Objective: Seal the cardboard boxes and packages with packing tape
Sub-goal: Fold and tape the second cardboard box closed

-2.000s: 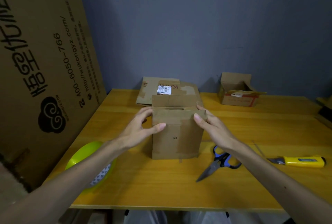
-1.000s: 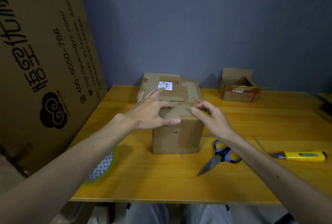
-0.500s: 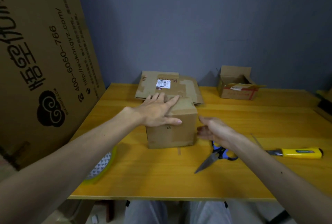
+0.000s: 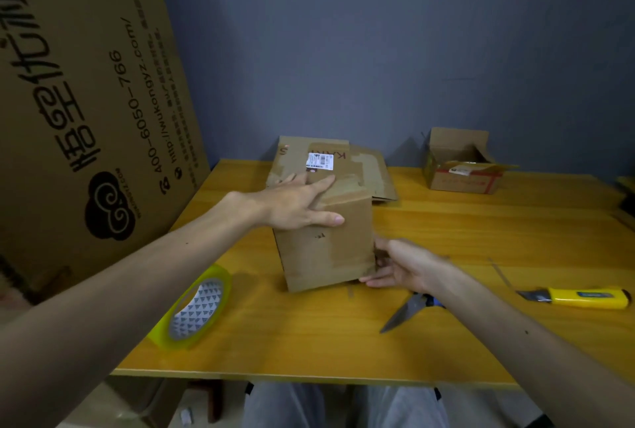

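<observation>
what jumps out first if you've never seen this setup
A cardboard box sits mid-way on the yellow table, with the left hand pressed flat on its top and the right hand holding its lower right corner. A huge printed cardboard sheet leans at the left, and a green tape roll lies near the table's front left edge.

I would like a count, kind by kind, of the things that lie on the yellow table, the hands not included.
Upright cardboard boxes: 2
Flattened cardboard box: 1
Tape rolls: 1
Scissors: 1
Utility knives: 1
Total: 6
</observation>
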